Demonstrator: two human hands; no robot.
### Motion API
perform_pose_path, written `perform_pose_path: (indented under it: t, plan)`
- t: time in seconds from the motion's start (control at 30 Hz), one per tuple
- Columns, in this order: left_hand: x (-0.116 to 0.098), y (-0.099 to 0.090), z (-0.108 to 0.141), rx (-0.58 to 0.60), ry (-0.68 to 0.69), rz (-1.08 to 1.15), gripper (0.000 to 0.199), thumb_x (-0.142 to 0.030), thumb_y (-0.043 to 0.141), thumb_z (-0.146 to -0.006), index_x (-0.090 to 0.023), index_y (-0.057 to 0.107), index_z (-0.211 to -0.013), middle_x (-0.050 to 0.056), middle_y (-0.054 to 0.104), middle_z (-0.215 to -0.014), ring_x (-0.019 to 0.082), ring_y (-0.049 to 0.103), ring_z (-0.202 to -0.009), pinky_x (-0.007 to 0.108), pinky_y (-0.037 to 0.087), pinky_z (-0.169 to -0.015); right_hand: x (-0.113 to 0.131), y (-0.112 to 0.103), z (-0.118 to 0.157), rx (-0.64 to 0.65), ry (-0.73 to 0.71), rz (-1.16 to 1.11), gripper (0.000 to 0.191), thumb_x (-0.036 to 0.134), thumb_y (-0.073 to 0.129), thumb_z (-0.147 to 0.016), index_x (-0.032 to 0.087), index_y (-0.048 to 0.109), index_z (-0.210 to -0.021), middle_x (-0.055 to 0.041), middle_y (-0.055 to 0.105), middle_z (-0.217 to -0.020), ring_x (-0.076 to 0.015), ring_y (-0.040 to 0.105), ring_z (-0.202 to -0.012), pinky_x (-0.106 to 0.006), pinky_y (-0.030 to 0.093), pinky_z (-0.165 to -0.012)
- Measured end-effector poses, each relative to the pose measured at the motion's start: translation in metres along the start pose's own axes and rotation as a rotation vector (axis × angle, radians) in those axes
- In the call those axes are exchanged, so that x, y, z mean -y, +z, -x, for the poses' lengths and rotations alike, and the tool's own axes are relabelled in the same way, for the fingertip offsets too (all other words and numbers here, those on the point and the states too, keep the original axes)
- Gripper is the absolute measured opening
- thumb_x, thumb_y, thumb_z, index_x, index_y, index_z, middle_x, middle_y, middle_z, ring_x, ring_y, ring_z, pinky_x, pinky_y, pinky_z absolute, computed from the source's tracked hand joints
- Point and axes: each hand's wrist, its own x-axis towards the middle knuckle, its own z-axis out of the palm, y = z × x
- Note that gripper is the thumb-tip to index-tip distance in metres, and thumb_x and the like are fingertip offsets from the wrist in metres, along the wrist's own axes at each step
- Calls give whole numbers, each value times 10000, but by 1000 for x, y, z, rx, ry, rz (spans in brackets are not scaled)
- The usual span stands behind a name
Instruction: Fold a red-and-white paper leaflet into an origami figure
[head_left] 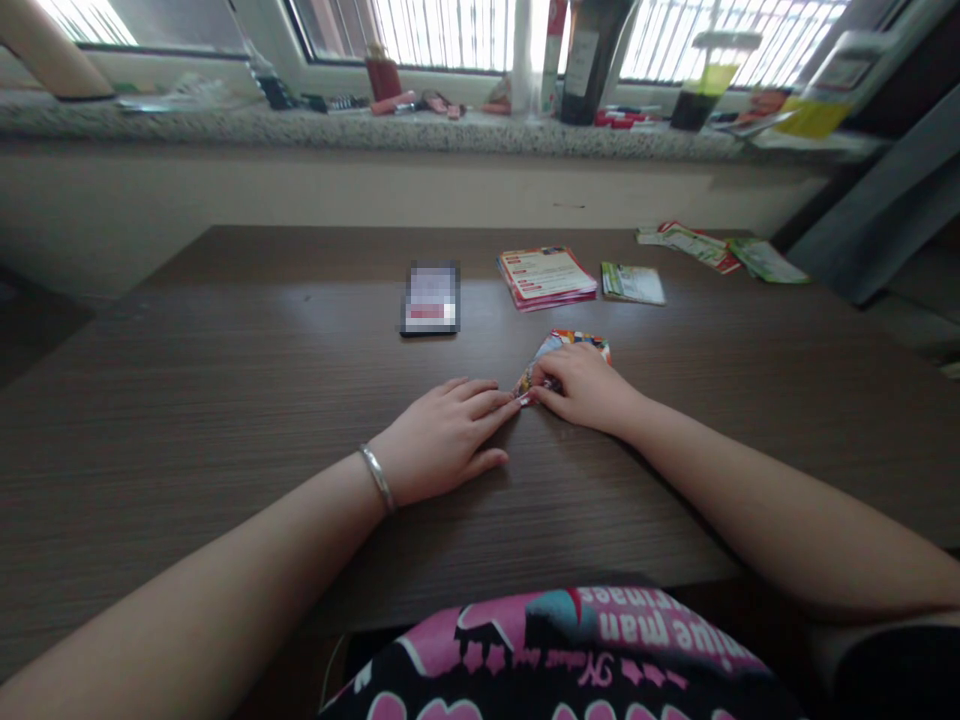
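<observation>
A colourful printed paper (544, 350), partly folded and narrowing to a point at its near left end, lies on the brown table (262, 400). My left hand (450, 435) rests flat with its fingers stretched out, and its fingertips touch the paper's pointed end. Bent fingers of my right hand (585, 385) press and pinch the paper from the right, covering much of it. A silver bangle (376, 478) circles my left wrist.
Beyond my hands lie a phone-like device (430, 300) with a blurred screen, a stack of printed sheets (547, 277) and a smaller stack (634, 284). More printed papers (697, 246) spread at the back right. Bottles and small items crowd the stone windowsill (315, 130).
</observation>
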Motion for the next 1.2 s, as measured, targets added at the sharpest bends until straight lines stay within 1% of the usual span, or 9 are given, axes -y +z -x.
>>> perform_pose_path:
  t: [0.13, 0.33, 0.5, 0.6, 0.77, 0.87, 0.97, 1.07, 1.2]
  plan:
    - [-1, 0, -1, -9, -8, -15, 531, -437, 473, -939, -136, 470, -1376, 105, 559, -1335, 281, 486, -1236, 428, 417, -1043, 3, -1, -2, 9, 26, 7, 158, 338, 579, -843, 200, 638, -796, -49, 683, -838, -230, 583, -887, -354, 338, -833]
    - [-2, 1, -3, -11, -8, -11, 509, -406, 475, -939, -121, 484, -1361, 107, 571, -1312, 281, 503, -1209, 428, 441, -1030, 7, -2, -3, 22, 50, 32, 164, 336, 573, -847, 200, 646, -793, -51, 689, -839, -226, 580, -879, -365, 329, -859]
    - [-5, 0, -5, -9, -18, -25, 430, -317, 457, -944, -118, 523, -1319, 107, 592, -1274, 267, 523, -1187, 409, 470, -1000, 8, -1, -4, 9, 47, 39, 156, 326, 568, -841, 203, 640, -777, -43, 690, -833, -229, 585, -873, -360, 333, -840]
    - [-6, 0, -6, -11, -28, -30, 425, -316, 460, -941, -115, 531, -1309, 108, 599, -1256, 266, 531, -1173, 410, 483, -982, 7, 0, -4, 3, 46, 29, 153, 324, 567, -837, 206, 637, -768, -37, 688, -824, -226, 584, -861, -352, 336, -820]
    - [-7, 0, -5, -34, -23, -49, 414, -311, 470, -936, -117, 541, -1295, 111, 608, -1235, 264, 546, -1148, 422, 471, -989, 5, 2, -4, -3, 36, 16, 156, 331, 573, -834, 205, 636, -767, -40, 687, -824, -229, 587, -871, -349, 336, -809]
    - [-9, -2, -5, -39, -26, -62, 383, -250, 447, -931, -113, 561, -1270, 113, 615, -1220, 257, 553, -1140, 416, 458, -1000, 4, 2, -4, 5, 33, 14, 165, 340, 570, -839, 205, 635, -770, -44, 689, -830, -232, 589, -874, -347, 337, -798]
    - [-11, -4, -4, -25, -38, -68, 384, -189, 470, -888, -115, 578, -1249, 112, 622, -1205, 255, 567, -1116, 424, 444, -1014, 3, 2, -4, 10, 27, 4, 161, 341, 571, -841, 206, 635, -778, -45, 690, -840, -231, 589, -879, -345, 340, -793]
    - [-10, -7, -3, -1, -52, -57, 410, -177, 502, -851, -115, 578, -1249, 116, 622, -1194, 260, 572, -1106, 436, 432, -1024, 2, 2, -4, 10, 20, -12, 160, 341, 573, -842, 207, 634, -781, -45, 689, -846, -227, 588, -880, -341, 343, -788]
    - [-7, -10, 0, 24, -59, -32, 417, -153, 489, -847, -134, 581, -1253, 107, 620, -1189, 255, 574, -1100, 433, 434, -1020, 1, 3, -3, 12, 12, -33, 154, 332, 579, -838, 202, 630, -774, -45, 687, -841, -218, 584, -870, -329, 349, -777]
